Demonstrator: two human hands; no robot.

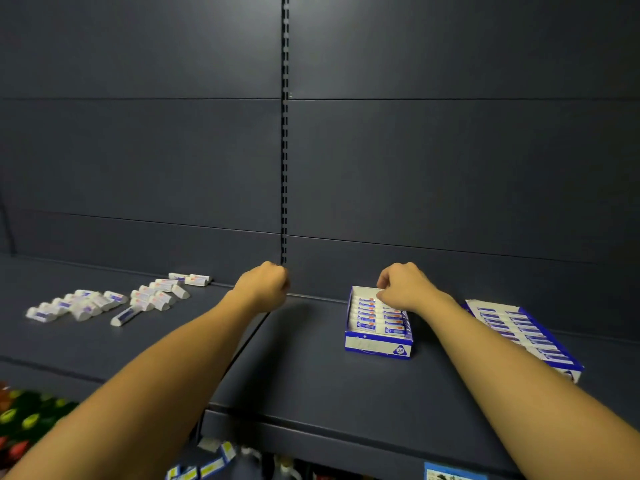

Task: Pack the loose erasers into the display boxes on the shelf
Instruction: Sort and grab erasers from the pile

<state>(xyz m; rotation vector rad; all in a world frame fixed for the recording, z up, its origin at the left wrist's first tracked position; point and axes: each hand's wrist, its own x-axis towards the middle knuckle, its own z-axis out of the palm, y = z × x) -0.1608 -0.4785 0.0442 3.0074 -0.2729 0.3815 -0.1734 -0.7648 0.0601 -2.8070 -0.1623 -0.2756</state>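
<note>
I see my right hand (pixel 403 287) right of centre in the frame, knuckles up, fingers curled down over the far end of the open display box (pixel 378 344). The fingertips are at the last row of erasers (pixel 379 315) there, but from behind the knuckles I cannot tell whether they pinch one or only press on it. The box is blue and white with "2B" on its front wall, and its rows of wrapped erasers lie side by side, filling most of it.

My left hand (pixel 265 284) is at the middle of the frame, above the seam between the two shelf boards, curled into a loose fist; I cannot tell if anything is inside it.

A second display box (pixel 523 336), also filled with rows of erasers, lies at the right of the frame, partly behind my right forearm. The loose erasers (pixel 114 301) are scattered in a heap at the left of the frame on the dark shelf (pixel 311 382), well apart from both boxes, some reaching back toward the rear panel (pixel 173 150).
</note>
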